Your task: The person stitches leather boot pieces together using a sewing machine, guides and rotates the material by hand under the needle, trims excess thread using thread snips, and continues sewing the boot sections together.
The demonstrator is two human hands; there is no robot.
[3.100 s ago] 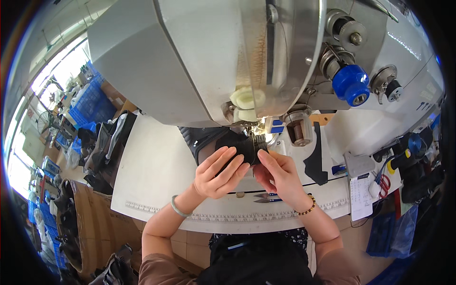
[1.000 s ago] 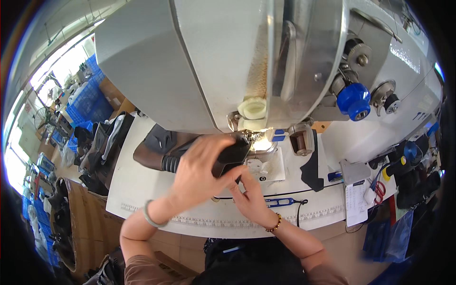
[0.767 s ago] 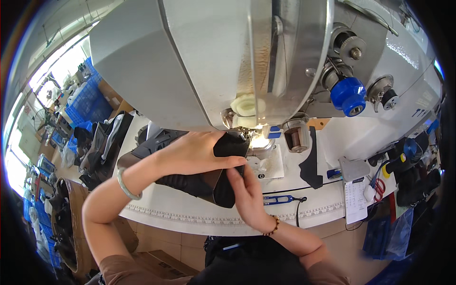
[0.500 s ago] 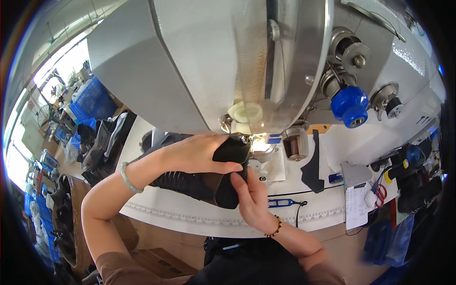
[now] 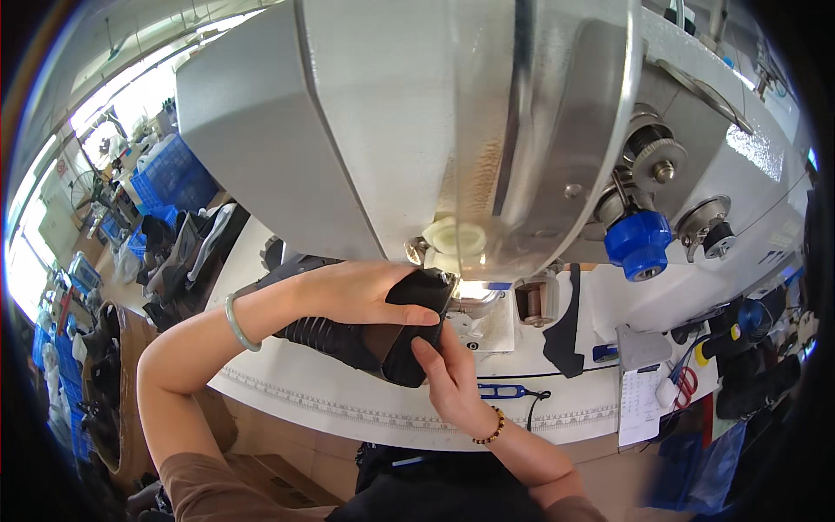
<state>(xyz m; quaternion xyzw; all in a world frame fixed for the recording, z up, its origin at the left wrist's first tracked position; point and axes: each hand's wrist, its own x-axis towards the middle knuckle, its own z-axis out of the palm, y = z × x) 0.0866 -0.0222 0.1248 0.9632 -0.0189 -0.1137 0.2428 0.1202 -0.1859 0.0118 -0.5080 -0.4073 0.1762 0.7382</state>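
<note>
A black shoe upper (image 5: 383, 339) with a ribbed part lies on the white table (image 5: 296, 391), its front end pushed up against the needle area of the big grey sewing machine (image 5: 417, 122). My left hand (image 5: 357, 291) lies over the top of the upper and grips it, a pale green bangle on the wrist. My right hand (image 5: 448, 378) holds the upper's lower end from below, thumb pressed on the black material; a bead bracelet sits on that wrist.
A blue knob (image 5: 639, 244) and metal tension discs (image 5: 704, 230) stick out of the machine at right. Blue snips (image 5: 500, 391) lie near the table's front edge. A black cut piece (image 5: 565, 335), paper sheet (image 5: 639, 404) and tools lie right. Dark shoe parts (image 5: 187, 261) are stacked left.
Both hands were flat on the material under the needle; my left arm has since swung across over the upper, and the upper has been lifted and turned against the needle area.
</note>
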